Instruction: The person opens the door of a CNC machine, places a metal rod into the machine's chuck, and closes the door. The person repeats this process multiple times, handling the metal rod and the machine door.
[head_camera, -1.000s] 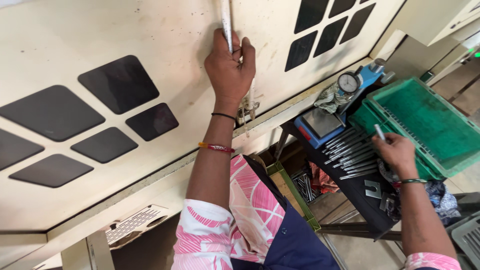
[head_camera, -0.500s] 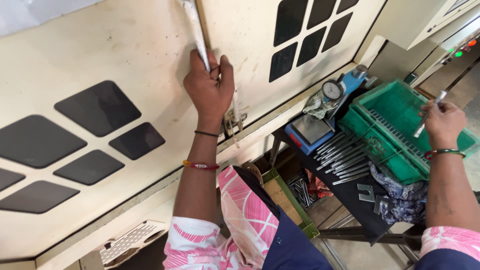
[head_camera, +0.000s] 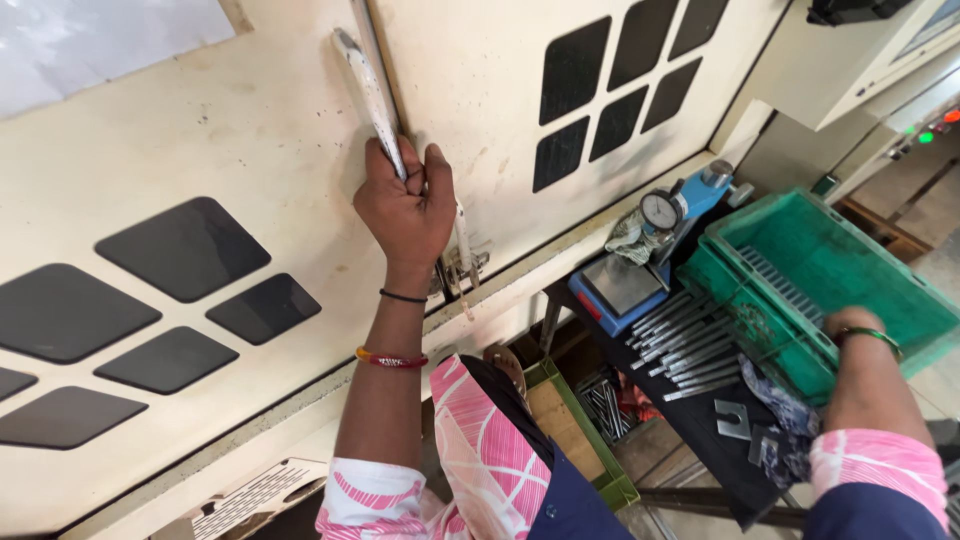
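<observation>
While inside left-hand (head_camera: 405, 205) grip, door handle (head_camera: 370, 95).

The person wears a short-sleeved shirt (head_camera: 470, 450) in bright pink with white curved leaf-like lines, and a dark navy panel runs down its front at the near edge. The sleeve on the left arm ends just above the elbow in a white-and-pink cuff. The left hand (head_camera: 405, 205) is bare; its wrist carries a thin black band, and farther down the forearm sits a red and yellow thread band. The right sleeve shows the same pink print, and the right wrist bears a green bangle (head_camera: 868, 336).
</observation>
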